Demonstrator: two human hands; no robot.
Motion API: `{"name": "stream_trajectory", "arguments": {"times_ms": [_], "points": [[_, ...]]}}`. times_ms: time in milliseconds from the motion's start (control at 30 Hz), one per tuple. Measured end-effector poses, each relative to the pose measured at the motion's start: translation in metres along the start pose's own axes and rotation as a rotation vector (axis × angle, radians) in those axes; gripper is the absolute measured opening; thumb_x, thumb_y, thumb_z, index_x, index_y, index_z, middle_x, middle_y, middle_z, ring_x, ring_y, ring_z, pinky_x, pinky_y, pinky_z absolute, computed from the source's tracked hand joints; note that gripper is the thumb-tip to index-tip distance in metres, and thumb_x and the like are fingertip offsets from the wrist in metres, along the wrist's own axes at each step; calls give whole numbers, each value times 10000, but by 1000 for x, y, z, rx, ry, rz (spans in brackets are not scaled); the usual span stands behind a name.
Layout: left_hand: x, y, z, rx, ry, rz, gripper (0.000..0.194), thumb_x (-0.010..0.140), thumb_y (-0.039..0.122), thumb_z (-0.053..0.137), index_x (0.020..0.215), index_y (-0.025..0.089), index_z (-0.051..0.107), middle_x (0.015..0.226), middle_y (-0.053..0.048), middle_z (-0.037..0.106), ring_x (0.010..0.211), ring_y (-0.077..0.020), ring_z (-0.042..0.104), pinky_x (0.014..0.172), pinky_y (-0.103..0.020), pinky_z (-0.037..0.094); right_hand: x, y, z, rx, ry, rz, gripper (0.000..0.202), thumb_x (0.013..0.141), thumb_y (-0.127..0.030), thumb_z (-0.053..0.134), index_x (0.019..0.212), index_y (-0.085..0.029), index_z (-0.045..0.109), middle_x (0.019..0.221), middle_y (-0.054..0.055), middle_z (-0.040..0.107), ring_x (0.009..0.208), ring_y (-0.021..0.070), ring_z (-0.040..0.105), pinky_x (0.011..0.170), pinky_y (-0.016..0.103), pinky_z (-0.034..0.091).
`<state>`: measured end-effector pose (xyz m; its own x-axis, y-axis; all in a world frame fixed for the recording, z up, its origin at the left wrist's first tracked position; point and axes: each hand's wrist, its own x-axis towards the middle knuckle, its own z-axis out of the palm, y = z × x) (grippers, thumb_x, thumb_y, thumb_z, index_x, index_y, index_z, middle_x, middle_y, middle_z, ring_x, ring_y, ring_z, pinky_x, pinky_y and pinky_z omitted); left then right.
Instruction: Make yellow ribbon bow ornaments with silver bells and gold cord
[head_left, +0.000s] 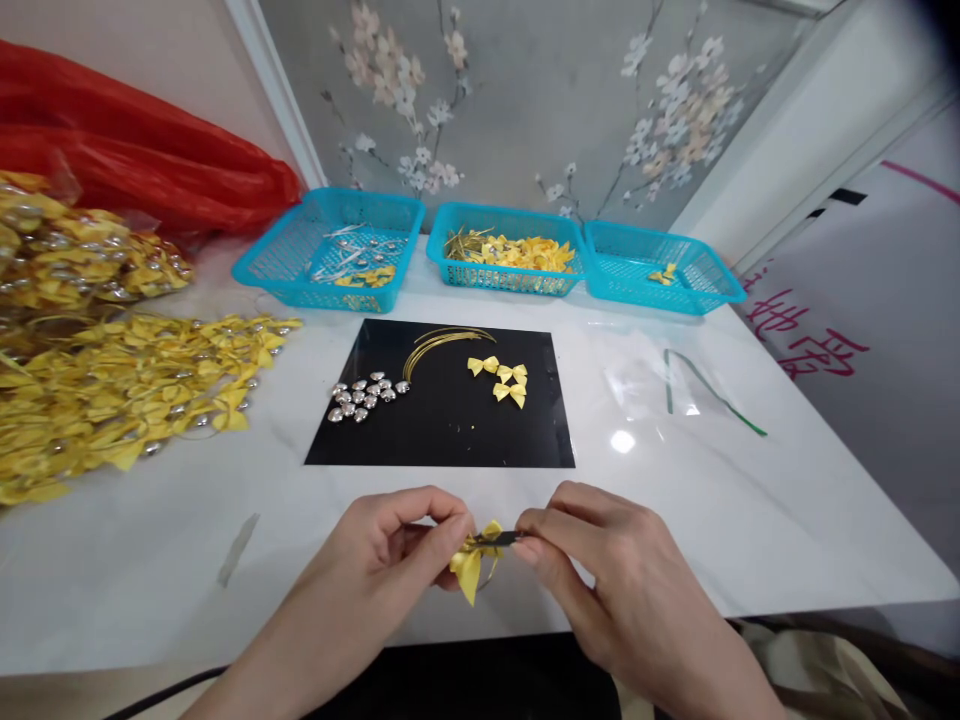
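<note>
My left hand (416, 545) pinches a yellow ribbon bow (466, 575) between thumb and fingers, just above the table's front edge. A thin gold cord (491, 572) loops down beside the bow. My right hand (592, 550) grips a slim black pointed tool (504, 538), its tip reaching left to the bow's middle. The tool's rear end is hidden in my fingers. Beyond my hands, a black mat (442, 430) bears several silver heart-shaped beads (367, 397), a bundle of gold cords (442, 348) and 3 yellow bows (510, 393).
Blue baskets stand along the back: the left basket (300, 290) holds white strips and yellow bits, the middle basket (506, 282) yellow bows and gold cords, the right basket (697, 298) a bow. Yellow bow strings (135, 390) pile up at left. Clear plastic (637, 385) lies at right.
</note>
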<state>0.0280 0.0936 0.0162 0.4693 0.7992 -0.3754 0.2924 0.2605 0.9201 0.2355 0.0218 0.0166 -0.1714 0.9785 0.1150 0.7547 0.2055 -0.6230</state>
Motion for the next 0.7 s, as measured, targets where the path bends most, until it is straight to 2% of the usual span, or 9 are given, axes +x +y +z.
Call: {"name": "stream_trajectory", "arguments": {"times_ms": [533,700], "points": [[1,0,1,-49,-16,-11,138,819,336,768,740,224,766,689,8,729,680,-182,685,629,-231,564,0,2,5,75,77,-4,313,1054,-290,488,908,-226,757,709,8,581,613,151,539,573,272,411],[5,5,1,-73,35,-32,269,830,430,762,697,198,730,659,-4,695,635,-167,637,596,-246,523,-5,17,4,155,125,79,297,1056,-325,489,1036,-221,766,831,38,665,685,155,639,618,271,476]]}}
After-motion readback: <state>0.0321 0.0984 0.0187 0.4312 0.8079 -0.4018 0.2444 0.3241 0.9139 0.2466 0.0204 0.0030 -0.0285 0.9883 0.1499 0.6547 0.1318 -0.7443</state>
